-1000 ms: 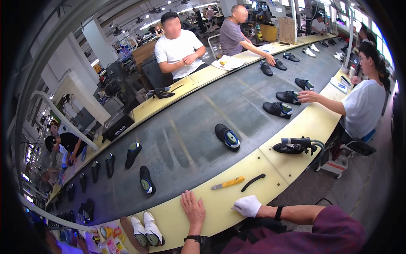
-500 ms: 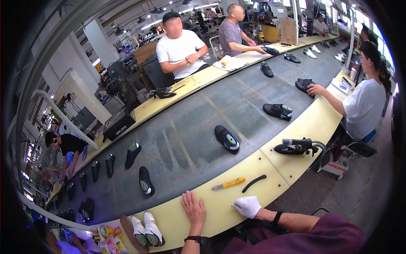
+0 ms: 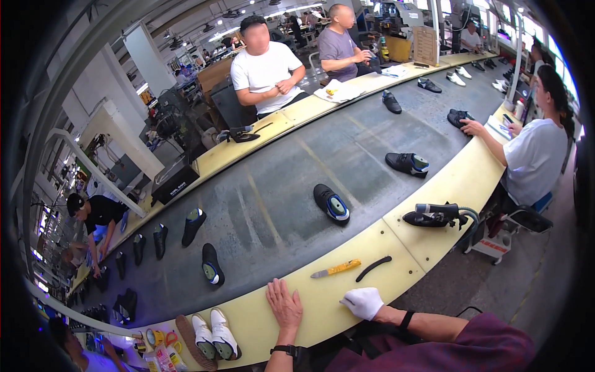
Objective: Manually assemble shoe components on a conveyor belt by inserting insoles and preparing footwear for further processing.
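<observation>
My left hand (image 3: 285, 305) lies palm down on the yellow worktop (image 3: 322, 304), bare, fingers stretched out. To its right my right hand (image 3: 364, 304), in a white glove, is closed; whatever its fingers pinch, if anything, is hidden. Just beyond the hands lie a yellow-handled knife (image 3: 338, 268) and a black curved strip (image 3: 373, 268), neither touched. On the grey belt ahead, a black shoe (image 3: 331, 204) with a blue-edged opening stands nearest, and another black shoe (image 3: 212, 264) is ahead of my left hand.
White shoes (image 3: 222, 335) stand beside a brown sole-shaped piece (image 3: 194, 343) at left. A black hand tool with a hose (image 3: 435, 215) lies at right. More black shoes (image 3: 407, 163) are spread along the belt. A co-worker in white (image 3: 537, 155) sits at right; others sit across.
The person in the grey-purple shirt has lifted a dark shoe off the far worktop toward the body. The co-worker at right has shifted a black shoe rightward. My hands have stayed still.
</observation>
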### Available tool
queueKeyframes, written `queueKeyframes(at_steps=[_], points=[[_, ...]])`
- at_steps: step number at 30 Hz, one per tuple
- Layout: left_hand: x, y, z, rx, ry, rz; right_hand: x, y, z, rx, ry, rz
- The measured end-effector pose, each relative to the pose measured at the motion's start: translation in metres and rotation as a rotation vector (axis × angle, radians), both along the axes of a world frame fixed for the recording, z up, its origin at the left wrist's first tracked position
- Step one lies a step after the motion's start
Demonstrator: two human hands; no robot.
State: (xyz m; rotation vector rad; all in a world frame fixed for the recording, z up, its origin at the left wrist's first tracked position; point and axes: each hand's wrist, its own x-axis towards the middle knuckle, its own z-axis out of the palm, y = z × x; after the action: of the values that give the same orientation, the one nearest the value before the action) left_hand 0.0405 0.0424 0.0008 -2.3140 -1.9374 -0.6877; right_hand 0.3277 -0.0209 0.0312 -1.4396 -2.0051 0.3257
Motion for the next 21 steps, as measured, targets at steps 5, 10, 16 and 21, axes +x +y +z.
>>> queueKeyframes(at_steps=[5,10,16,21], points=[[0.0012,-0.0014,0.0009,0.008,-0.007,-0.007,0.0008,0.0,-0.0032,0.001,-0.016,0.006],[0.0012,0.0006,0.0033,0.013,-0.004,-0.012,-0.0001,0.0018,-0.0021,0.0,0.004,0.0],[0.0025,0.0004,0.004,0.004,-0.016,-0.009,0.0012,0.0006,0.0004,-0.014,-0.014,0.001],[0.001,-0.0013,0.0018,0.009,-0.017,-0.008,-0.0006,-0.0009,0.0024,0.001,-0.008,-0.013]])
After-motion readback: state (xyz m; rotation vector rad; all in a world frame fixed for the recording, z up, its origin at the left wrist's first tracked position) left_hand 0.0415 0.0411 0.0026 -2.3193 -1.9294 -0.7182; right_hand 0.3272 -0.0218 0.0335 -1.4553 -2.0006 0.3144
